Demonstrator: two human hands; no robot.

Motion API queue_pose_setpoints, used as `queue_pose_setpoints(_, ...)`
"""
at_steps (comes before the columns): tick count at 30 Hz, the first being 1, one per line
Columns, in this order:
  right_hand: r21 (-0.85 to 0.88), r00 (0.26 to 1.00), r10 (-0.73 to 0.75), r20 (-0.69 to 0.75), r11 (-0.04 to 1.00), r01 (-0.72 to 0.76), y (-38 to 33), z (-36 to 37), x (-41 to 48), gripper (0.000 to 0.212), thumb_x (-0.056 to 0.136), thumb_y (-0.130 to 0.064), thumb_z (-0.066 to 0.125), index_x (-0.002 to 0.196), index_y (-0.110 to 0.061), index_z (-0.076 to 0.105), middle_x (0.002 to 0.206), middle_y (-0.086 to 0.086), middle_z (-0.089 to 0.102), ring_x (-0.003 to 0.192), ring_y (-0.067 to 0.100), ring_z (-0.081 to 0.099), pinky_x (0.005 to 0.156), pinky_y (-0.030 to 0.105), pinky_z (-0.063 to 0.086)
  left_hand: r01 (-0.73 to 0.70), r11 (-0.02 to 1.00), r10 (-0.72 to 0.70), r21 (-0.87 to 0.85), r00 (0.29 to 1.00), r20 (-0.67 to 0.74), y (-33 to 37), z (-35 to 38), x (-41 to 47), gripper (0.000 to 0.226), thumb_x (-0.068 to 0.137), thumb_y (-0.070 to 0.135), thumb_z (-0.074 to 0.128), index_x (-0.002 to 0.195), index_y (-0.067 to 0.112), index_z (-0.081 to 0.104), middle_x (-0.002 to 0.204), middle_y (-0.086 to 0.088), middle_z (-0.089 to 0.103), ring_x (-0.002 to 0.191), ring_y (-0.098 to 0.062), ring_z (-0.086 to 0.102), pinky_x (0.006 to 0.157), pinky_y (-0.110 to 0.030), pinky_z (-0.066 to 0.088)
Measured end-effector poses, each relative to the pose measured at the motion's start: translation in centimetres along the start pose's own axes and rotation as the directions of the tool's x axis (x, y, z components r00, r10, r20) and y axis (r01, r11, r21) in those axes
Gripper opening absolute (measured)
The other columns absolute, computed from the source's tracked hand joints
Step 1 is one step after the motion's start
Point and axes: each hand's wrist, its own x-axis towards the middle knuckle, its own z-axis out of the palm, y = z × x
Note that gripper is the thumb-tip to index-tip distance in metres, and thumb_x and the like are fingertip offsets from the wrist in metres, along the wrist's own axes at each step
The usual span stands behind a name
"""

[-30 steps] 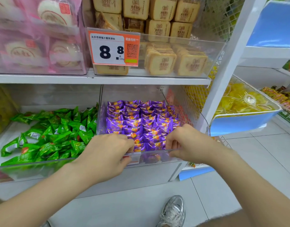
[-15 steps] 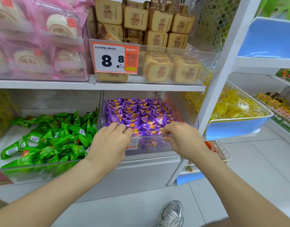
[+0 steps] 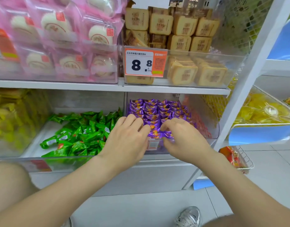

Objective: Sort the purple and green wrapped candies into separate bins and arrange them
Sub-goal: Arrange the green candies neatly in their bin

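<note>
Both hands reach into the lower shelf's right-hand clear bin [image 3: 204,118], where the purple candies [image 3: 157,108] lie packed in neat rows from the near wall to the far end. The left hand [image 3: 127,141] lies palm down on the near rows, fingers [image 3: 132,122] close together and nearly straight. The right hand [image 3: 185,140] is just beside it, with its fingers [image 3: 169,126] curled onto the wrappers; whether they pinch one cannot be told. Both wrists cross the bin's near wall, which carries a small label [image 3: 152,145]. The green candies [image 3: 82,135] sit loosely heaped in the neighbouring left bin [image 3: 47,126]. The shelf board [image 3: 91,86] hangs close above both bins, bearing pink cake packs [image 3: 59,38], tan biscuit packs [image 3: 181,27] and a price tag [image 3: 145,63]. At the right stand a white post [image 3: 249,71] and a tray of yellow jellies [image 3: 263,110].
</note>
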Motion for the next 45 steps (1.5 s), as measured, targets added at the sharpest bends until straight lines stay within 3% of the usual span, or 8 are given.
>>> queue_pose_setpoints(5, 0.187, 0.945, -0.300, -0.130, 0.929, 0.321, -9.8, 0.6, 1.4, 0.020, 0.089, -0.015, 0.054, 0.103, -0.020, 0.067, 0.095, -0.002, 0.059, 0.091, 0.022, 0.059, 0.078, 0.044, 0.053, 0.416, 0.909, -0.407, 0.015, 0.881, 0.243, -6.7, -4.9, -2.2, 0.013, 0.094, 0.031, 0.049, 0.089, 0.021, 0.055, 0.084, -0.001, 0.052, 0.086, -0.033, 0.057, 0.072, -0.043, 0.050)
queue_pose_setpoints(9, 0.104, 0.892, -0.444, -0.080, 0.887, 0.451, -15.2, 4.0, 3.7, 0.027, 0.093, -0.009, 0.062, 0.119, -0.019, 0.065, 0.104, 0.003, 0.058, 0.101, 0.029, 0.057, 0.079, 0.049, 0.055, 0.608, 0.757, -0.588, 0.241, 0.473, 0.656, -14.0, -5.8, -5.3, 0.028, 0.097, 0.032, 0.050, 0.120, 0.019, 0.057, 0.119, -0.011, 0.050, 0.117, -0.043, 0.058, 0.097, -0.047, 0.051)
queue_pose_setpoints(19, 0.025, 0.854, -0.242, 0.461, 0.965, 0.260, -20.5, 9.3, 13.0, 0.109, 0.074, -0.073, 0.078, 0.159, -0.054, 0.013, 0.170, 0.004, 0.009, 0.153, 0.053, 0.009, 0.115, 0.073, 0.027, 0.710, 0.658, -0.273, 0.250, -0.085, 0.958, -25.0, -2.6, -7.5, 0.141, 0.059, 0.055, 0.098, 0.166, 0.032, 0.009, 0.159, -0.019, 0.042, 0.106, -0.038, 0.074, 0.083, -0.050, 0.065)
queue_pose_setpoints(25, -0.106, 0.856, -0.239, 0.459, 0.942, 0.320, -21.0, 11.1, 14.5, 0.094, 0.070, -0.067, 0.080, 0.148, -0.054, 0.030, 0.162, 0.007, 0.025, 0.136, 0.055, 0.037, 0.102, 0.063, 0.047, 0.751, 0.636, -0.237, 0.175, -0.025, 0.971, -24.4, -0.6, -8.3, 0.107, 0.069, 0.045, 0.097, 0.149, 0.014, 0.033, 0.135, -0.009, 0.053, 0.091, -0.033, 0.079, 0.088, -0.046, 0.064)
queue_pose_setpoints(30, -0.096, 0.944, -0.179, 0.277, 0.973, 0.212, -21.2, 9.6, 16.7, 0.048, 0.085, -0.031, 0.078, 0.127, -0.036, 0.055, 0.125, 0.004, 0.054, 0.108, 0.038, 0.064, 0.082, 0.043, 0.050, 0.884, 0.464, -0.401, -0.047, 0.258, 0.879, -23.8, 1.5, -9.7, 0.068, 0.076, 0.027, 0.091, 0.126, 0.009, 0.049, 0.125, -0.014, 0.052, 0.089, -0.031, 0.077, 0.073, -0.043, 0.067)
queue_pose_setpoints(37, -0.133, 0.912, -0.080, 0.402, 0.981, 0.144, -19.1, 6.3, 15.0, 0.065, 0.079, -0.035, 0.070, 0.140, -0.024, 0.051, 0.133, 0.012, 0.057, 0.125, 0.041, 0.054, 0.104, 0.051, 0.049, 0.824, 0.498, -0.371, -0.270, 0.484, 0.792, -21.1, 4.1, -9.9, 0.103, 0.084, 0.038, 0.082, 0.165, 0.024, 0.022, 0.159, -0.009, 0.042, 0.139, -0.026, 0.050, 0.115, -0.037, 0.044)
queue_pose_setpoints(41, 0.103, 0.909, -0.136, 0.395, 0.989, 0.103, -20.7, 4.8, 15.2, 0.089, 0.070, -0.042, 0.056, 0.155, -0.023, 0.037, 0.146, 0.016, 0.050, 0.137, 0.042, 0.046, 0.114, 0.053, 0.041, 0.846, 0.341, -0.075, -0.410, 0.460, 0.885, -21.0, 2.6, -9.5, 0.102, 0.089, 0.010, 0.070, 0.169, 0.029, 0.009, 0.165, 0.005, 0.037, 0.146, -0.013, 0.041, 0.121, -0.033, 0.038)
queue_pose_setpoints(45, 0.014, 0.935, -0.121, 0.334, 0.992, 0.123, -21.8, 6.9, 16.0, 0.070, 0.097, -0.043, 0.047, 0.162, -0.028, 0.026, 0.164, 0.013, 0.035, 0.148, 0.042, 0.033, 0.121, 0.056, 0.029, 0.765, 0.578, -0.078, -0.285, 0.399, 0.913, -24.0, 0.5, -8.0, 0.076, 0.094, 0.002, 0.054, 0.163, 0.023, 0.028, 0.161, 0.003, 0.039, 0.146, -0.016, 0.038, 0.118, -0.031, 0.035)
